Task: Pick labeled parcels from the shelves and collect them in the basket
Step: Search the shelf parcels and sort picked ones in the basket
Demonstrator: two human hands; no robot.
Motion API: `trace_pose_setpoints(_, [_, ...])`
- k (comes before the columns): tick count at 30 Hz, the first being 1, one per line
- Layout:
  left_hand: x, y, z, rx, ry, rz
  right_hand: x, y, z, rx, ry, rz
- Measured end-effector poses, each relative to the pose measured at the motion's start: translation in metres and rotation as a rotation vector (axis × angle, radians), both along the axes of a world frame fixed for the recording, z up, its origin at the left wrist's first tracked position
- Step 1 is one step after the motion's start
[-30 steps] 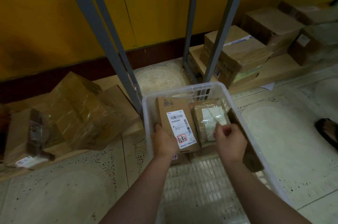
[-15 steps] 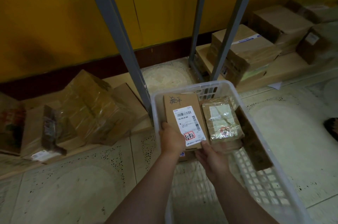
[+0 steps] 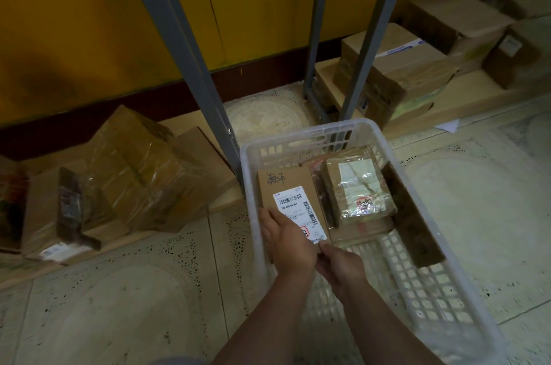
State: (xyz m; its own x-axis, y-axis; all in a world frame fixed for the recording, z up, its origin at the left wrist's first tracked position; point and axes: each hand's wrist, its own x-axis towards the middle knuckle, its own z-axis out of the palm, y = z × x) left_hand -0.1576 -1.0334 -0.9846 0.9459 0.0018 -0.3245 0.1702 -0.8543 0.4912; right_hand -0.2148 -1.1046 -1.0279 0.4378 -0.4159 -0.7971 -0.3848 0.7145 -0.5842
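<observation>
Four items, as far as can be counted, are in the white basket (image 3: 250, 185), which sits at 4 o'clock of the view. They are one labelled box (image 3: 286, 185) at its 10 o'clock side, one taped parcel (image 3: 354, 185) at 1 o'clock lying on one flat carton (image 3: 360, 230), and one dark cardboard slab (image 3: 411, 221) leaning on the 3 o'clock wall. The step in hand looks like laying the labelled box down in the basket. The left hand (image 3: 286, 241) grips its near end, fingers over the top face. The right hand (image 3: 340, 264) has its fingertips drawn together and seems to pinch the box's 5 o'clock corner. The next move probably calls for letting go with both hands and turning to the low shelves. About three wrapped parcels (image 3: 143, 168) wait there at 9 o'clock and at least four cartons (image 3: 396, 66) at 2 o'clock.
</observation>
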Motion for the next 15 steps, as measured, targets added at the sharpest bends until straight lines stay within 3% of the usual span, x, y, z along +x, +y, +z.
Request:
trace_pose_setpoints(5, [0.001, -0.005, 0.004, -0.078, 0.06, 0.062, 0.005, -0.001, -0.009, -0.016, 0.012, 0.023])
trace_pose_setpoints(15, [-0.009, -0.009, 0.014, 0.029, 0.108, 0.041, -0.003, -0.015, -0.014, 0.1, -0.007, 0.139])
